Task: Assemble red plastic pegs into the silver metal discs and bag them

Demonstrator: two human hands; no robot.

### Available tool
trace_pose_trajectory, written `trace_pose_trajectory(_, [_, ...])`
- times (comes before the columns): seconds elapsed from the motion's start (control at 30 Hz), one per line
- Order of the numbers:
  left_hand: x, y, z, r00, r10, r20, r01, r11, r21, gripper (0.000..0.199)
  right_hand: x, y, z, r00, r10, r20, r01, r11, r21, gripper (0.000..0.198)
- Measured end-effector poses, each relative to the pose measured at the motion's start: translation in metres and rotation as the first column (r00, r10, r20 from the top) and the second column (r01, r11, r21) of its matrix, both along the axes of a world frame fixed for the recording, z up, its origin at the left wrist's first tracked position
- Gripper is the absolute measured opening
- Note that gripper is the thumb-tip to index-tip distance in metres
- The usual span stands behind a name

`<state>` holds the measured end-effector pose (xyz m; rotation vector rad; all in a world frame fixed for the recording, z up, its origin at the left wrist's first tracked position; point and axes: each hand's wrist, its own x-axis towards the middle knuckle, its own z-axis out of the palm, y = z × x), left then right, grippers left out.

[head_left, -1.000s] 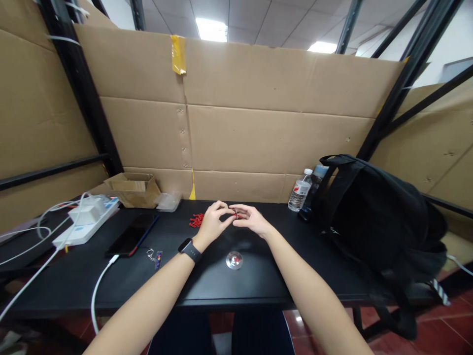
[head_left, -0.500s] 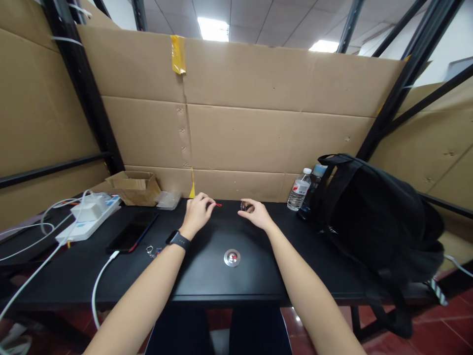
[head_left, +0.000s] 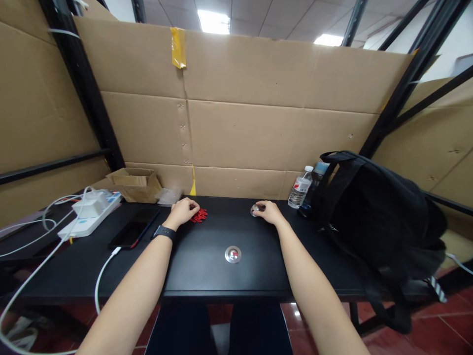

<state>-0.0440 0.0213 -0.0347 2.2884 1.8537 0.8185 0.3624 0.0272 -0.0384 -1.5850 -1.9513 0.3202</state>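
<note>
My left hand [head_left: 182, 213], with a dark watch on its wrist, is at the back left of the black table [head_left: 207, 276]. Its fingers are closed at a small pile of red cord pieces [head_left: 200, 216]; they cover part of the pile. Further right, my right hand [head_left: 270, 213] grips a small round, shiny, clear-looking piece [head_left: 254, 211] low over the table; the fingers hide part of it. Between my forearms, nearer the front edge, lies a round silver metal dish [head_left: 233, 254] with a bit of red in its middle.
At left are a phone [head_left: 135, 228] with a white cable, a power strip [head_left: 88, 214], an open cardboard box [head_left: 138, 185] and a clear plastic box [head_left: 169, 196]. Water bottle [head_left: 300, 187] and black backpack [head_left: 377, 227] stand at right. Cardboard panels [head_left: 240, 128] wall the back.
My left hand moved left and down to the red pile, which now shows. My right hand moved right with the round piece. The silver dish stayed put.
</note>
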Motion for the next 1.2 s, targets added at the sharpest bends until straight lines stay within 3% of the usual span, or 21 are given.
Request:
trace_pose_trajectory(0.1, [0.014,-0.006,0.006,0.982,-0.169,0.08,0.161,0.982,0.1,0.025,0.0,0.001,-0.002,0.999,0.036,-0.001,-0.036,0.999,-0.036,0.046])
trace_pose_trajectory(0.17, [0.031,-0.017,0.014,0.918,-0.372,0.136,0.361,0.927,0.102,0.025,-0.001,0.001,-0.003,0.999,0.046,0.007,-0.046,0.998,-0.043,0.043])
trace_pose_trajectory(0.2, [0.04,-0.024,0.018,0.861,-0.483,0.16,0.48,0.875,0.062,0.025,-0.001,0.0,-0.003,0.999,0.052,0.013,-0.051,0.998,-0.045,0.042])
trace_pose_trajectory(0.27, [0.061,-0.04,0.026,0.706,-0.678,0.204,0.7,0.713,-0.051,0.028,-0.001,0.0,-0.003,0.998,0.057,0.029,-0.055,0.997,-0.046,0.044])
trace_pose_trajectory(0.3, [0.072,-0.048,0.029,0.62,-0.754,0.218,0.783,0.611,-0.114,0.032,-0.001,0.0,-0.003,0.998,0.055,0.038,-0.053,0.998,-0.043,0.046])
trace_pose_trajectory(0.37, [0.09,-0.062,0.032,0.497,-0.829,0.258,0.867,0.462,-0.186,0.038,-0.002,0.0,-0.002,0.997,0.047,0.055,-0.045,0.999,-0.029,0.051])
trace_pose_trajectory(0.43, [0.105,-0.073,0.032,0.423,-0.857,0.294,0.902,0.368,-0.224,0.034,-0.004,-0.001,-0.001,0.997,0.038,0.07,-0.037,0.999,-0.012,0.055])
trace_pose_trajectory(0.53, [0.118,-0.079,0.026,0.374,-0.869,0.324,0.922,0.309,-0.233,0.026,-0.012,-0.005,0.005,0.995,0.049,0.089,-0.053,0.998,0.035,0.057])
trace_pose_trajectory(0.63, [0.12,-0.077,0.022,0.393,-0.865,0.312,0.918,0.353,-0.18,0.023,-0.022,-0.012,0.014,0.991,0.114,0.07,-0.12,0.988,0.098,0.052])
trace_pose_trajectory(0.73, [0.114,-0.072,0.024,0.494,-0.834,0.245,0.866,0.496,-0.059,0.021,-0.033,-0.023,0.026,0.957,0.29,-0.021,-0.289,0.957,0.037,0.045])
trace_pose_trajectory(0.77, [0.112,-0.07,0.026,0.546,-0.81,0.216,0.83,0.558,-0.009,0.02,-0.037,-0.028,0.03,0.923,0.378,-0.071,-0.381,0.924,-0.038,0.045])
trace_pose_trajectory(0.87, [0.106,-0.064,0.029,0.705,-0.696,0.139,0.686,0.718,0.119,0.016,-0.05,-0.04,0.038,0.778,0.588,-0.221,-0.629,0.733,-0.261,0.057])
trace_pose_trajectory(0.9, [0.105,-0.062,0.029,0.744,-0.657,0.122,0.64,0.753,0.153,0.015,-0.054,-0.043,0.039,0.747,0.616,-0.251,-0.665,0.69,-0.286,0.06])
trace_pose_trajectory(0.93, [0.104,-0.061,0.029,0.773,-0.625,0.108,0.603,0.777,0.181,0.015,-0.059,-0.046,0.038,0.736,0.624,-0.264,-0.677,0.679,-0.282,0.061])
trace_pose_trajectory(1.1, [0.104,-0.055,0.023,0.827,-0.558,0.063,0.529,0.812,0.246,0.012,-0.081,-0.051,0.029,0.794,0.576,-0.192,-0.604,0.783,-0.149,0.043])
trace_pose_trajectory(1.2, [0.104,-0.054,0.022,0.838,-0.545,0.042,0.518,0.816,0.257,0.01,-0.089,-0.052,0.025,0.802,0.572,-0.172,-0.586,0.81,-0.038,0.037])
